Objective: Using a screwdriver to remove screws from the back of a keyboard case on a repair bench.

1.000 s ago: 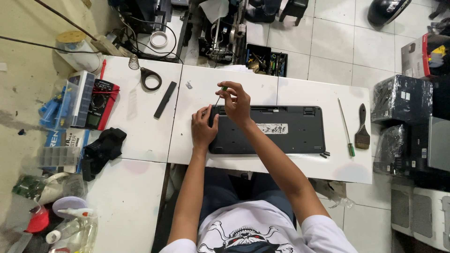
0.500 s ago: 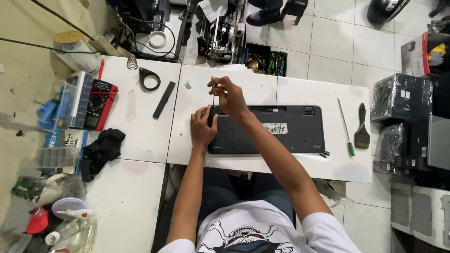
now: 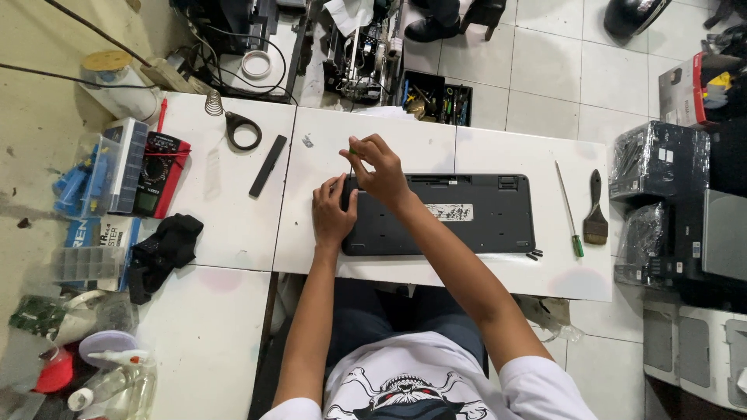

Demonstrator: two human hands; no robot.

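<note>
A white counter (image 3: 233,233) ran left to right under the head camera, w/ a tiled floor (image 3: 545,70) beyond it. A black keyboard (image 3: 467,214) lay face down at the counter's centre, underside up, a pale label near its middle. The person's left hand (image 3: 333,211) rested flat on the keyboard's left end, fingers spread & holding nothing. The right hand (image 3: 377,169) was over the keyboard's top left corner, fingers pinched round a thin tool w/ a green tip (image 3: 352,151); what kind of tool couldn't be told.

Right of the keyboard, apart from it, lay a paint brush (image 3: 596,218) w/ a dark handle, and just beside that a long screwdriver (image 3: 567,208) w/ a green grip. A few small black bits (image 3: 534,253) sat near the keyboard's lower right corner.

On the left part of the counter: a red & black meter (image 3: 159,173), a clear plastic parts box (image 3: 109,175) touching its left side, a black cloth (image 3: 163,249) below, a black strip (image 3: 268,166), a black ring-shaped tool (image 3: 243,129) & a small metal spring (image 3: 213,103). A black tray of bits (image 3: 436,97) stood on the floor behind the counter.
</note>
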